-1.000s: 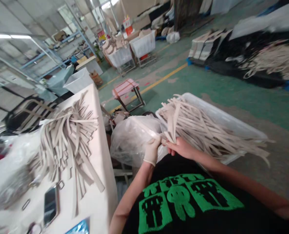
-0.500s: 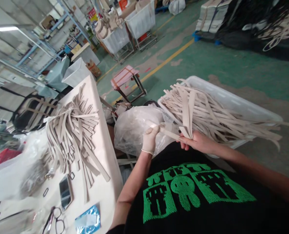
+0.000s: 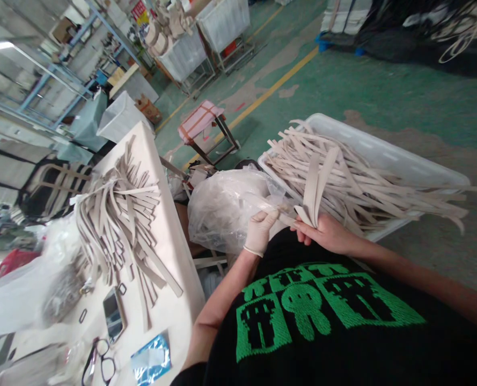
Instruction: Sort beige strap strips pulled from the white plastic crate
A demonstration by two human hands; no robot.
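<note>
My left hand (image 3: 261,231), in a pale glove, pinches one end of a beige webbing strap (image 3: 287,219) in front of my torso. Close by on the right, my bare right hand (image 3: 330,234) is closed on the same strap or one bundled with it; the fingers hide where they meet. Folded beige strap lengths (image 3: 319,185) rise from the right hand. Behind the hands is a clear plastic bag (image 3: 226,209) with pale contents. A white plastic tub (image 3: 399,155) beside my right arm is heaped with similar straps (image 3: 343,171).
On the left, a white table (image 3: 182,300) bears a spread of straps (image 3: 117,214), a phone (image 3: 113,315), glasses (image 3: 101,359) and a blue packet (image 3: 152,360). Ahead stand a pink-topped stool (image 3: 200,120) and wheeled white bins (image 3: 224,29).
My left hand has moved right, closer to my right hand, so less strap shows between them. The right hand keeps its hold. The camera view has shifted slightly.
</note>
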